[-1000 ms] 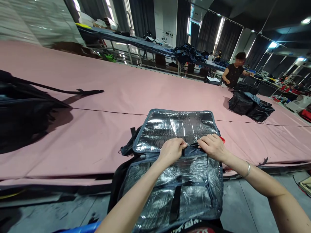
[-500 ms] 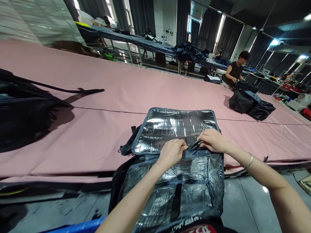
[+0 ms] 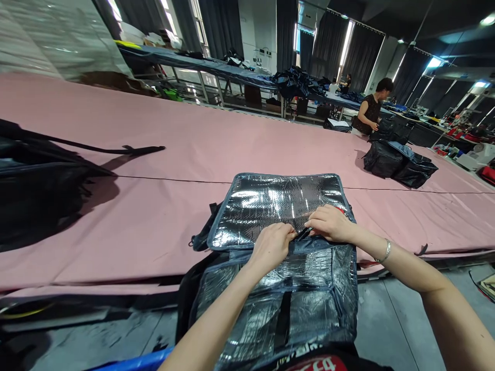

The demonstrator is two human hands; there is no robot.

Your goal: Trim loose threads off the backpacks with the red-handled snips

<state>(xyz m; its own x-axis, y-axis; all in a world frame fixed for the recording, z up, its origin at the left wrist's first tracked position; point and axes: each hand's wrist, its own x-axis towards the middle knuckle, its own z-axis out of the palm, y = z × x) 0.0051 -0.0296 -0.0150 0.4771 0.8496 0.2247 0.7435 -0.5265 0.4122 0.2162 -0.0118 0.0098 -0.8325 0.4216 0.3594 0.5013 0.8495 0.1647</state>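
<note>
An insulated bag (image 3: 266, 319) with a silver foil lining lies opened in front of me, its foil-lined lid (image 3: 282, 193) folded back onto the pink table. At the seam between lid and body, my left hand (image 3: 273, 245) is closed in a pinch on the bag's edge. My right hand (image 3: 330, 222) grips a small dark tool that looks like thread snips (image 3: 304, 233). The tool's tip points left and reaches close to my left fingertips. What exactly lies between the left fingers is hidden.
Pink cloth covers the long table (image 3: 185, 134). A black bag (image 3: 38, 196) with a strap lies at the left, and another black bag (image 3: 400, 164) at the right. Beyond it a person (image 3: 371, 111) handles a dark bag. Something blue (image 3: 135, 359) shows at the bottom edge.
My right hand and the dark tool have shifted slightly left, closer to the left fingers. The far person's hands have moved a little. The camera view has shifted slightly.
</note>
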